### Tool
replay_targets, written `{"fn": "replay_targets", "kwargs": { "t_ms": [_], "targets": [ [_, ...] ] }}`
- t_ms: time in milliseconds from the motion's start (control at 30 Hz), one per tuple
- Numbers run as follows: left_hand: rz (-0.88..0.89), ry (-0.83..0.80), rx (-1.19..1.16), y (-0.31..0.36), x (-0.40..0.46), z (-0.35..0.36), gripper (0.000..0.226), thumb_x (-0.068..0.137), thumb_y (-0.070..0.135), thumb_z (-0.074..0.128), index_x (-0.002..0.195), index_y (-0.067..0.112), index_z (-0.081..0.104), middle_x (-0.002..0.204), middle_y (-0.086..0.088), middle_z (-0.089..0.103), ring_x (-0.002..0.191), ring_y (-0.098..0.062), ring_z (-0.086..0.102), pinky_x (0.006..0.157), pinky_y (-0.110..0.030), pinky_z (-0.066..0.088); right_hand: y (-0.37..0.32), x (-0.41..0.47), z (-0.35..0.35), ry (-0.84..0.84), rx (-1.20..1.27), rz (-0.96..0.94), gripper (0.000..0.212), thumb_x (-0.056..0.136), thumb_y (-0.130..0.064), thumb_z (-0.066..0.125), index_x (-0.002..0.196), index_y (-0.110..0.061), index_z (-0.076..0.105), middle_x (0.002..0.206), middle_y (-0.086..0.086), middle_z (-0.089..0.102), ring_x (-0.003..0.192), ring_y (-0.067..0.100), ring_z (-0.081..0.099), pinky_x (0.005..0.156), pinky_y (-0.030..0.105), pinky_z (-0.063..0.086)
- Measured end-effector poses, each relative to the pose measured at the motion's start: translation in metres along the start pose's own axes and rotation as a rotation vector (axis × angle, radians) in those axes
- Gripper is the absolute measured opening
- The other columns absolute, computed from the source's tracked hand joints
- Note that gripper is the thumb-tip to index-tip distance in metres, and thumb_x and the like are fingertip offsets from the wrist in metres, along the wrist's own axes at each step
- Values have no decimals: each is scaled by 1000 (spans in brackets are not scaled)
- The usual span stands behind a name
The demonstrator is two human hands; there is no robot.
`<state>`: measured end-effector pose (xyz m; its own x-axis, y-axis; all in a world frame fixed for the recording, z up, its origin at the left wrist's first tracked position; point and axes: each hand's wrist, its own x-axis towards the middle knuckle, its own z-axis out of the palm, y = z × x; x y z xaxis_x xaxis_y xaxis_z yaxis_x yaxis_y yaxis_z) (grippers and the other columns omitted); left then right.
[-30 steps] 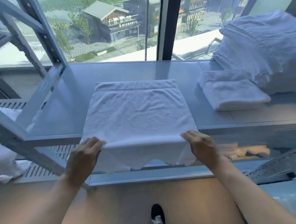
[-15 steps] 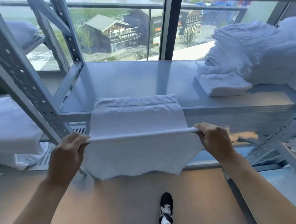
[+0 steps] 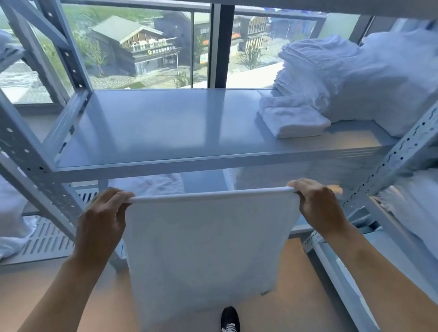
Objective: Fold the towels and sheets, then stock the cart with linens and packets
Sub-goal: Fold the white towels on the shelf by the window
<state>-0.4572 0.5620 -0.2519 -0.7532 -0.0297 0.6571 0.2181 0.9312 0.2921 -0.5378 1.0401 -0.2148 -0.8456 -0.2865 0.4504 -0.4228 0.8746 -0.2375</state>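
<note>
White terry towel (image 3: 206, 255), lifted off the grey metal shelf (image 3: 158, 128), is now hung at six o'clock, pinched by left hand (image 3: 100, 223) and right hand (image 3: 319, 205), ready for folding.

One head-worn camera looks forward and down, close above the hands.

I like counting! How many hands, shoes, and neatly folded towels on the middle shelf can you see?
Hands: 2, the left hand and the right hand, both holding the hanging towel
Shoes: 1, a black shoe
Folded towels on the middle shelf: 1, the folded towel
Total: 4
</note>
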Motion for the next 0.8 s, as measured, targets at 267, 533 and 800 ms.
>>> {"fn": "replay_targets", "kwargs": {
  "t_ms": [267,533,800],
  "targets": [
    [-34,-35,-16,-6,49,47,11,93,19,71,97,9,71,90,-3,66,80,-29,64,65,-41,52,55,44,33,-22,46,30,41,73,19,61,100,-9,75,93,8,74,85,33,70,72,44,59],
    [-93,-83,96,-12,110,89,6,90,9,74,94,5,70,86,-7,64,76,-36,65,63,-44,54,104,147,90,-21,121,-4,43,72,20,63,99,-10,75,93,10,75,87,36,71,72,41,58],
    [-181,-107,200,-25,156,113,4,93,3,69,94,3,64,88,-12,59,81,-38,58,68,-48,53,124,249,153,-26,164,-94,36,77,15,60,100,-11,69,91,11,70,84,36,65,68,36,49]
  ]
}}
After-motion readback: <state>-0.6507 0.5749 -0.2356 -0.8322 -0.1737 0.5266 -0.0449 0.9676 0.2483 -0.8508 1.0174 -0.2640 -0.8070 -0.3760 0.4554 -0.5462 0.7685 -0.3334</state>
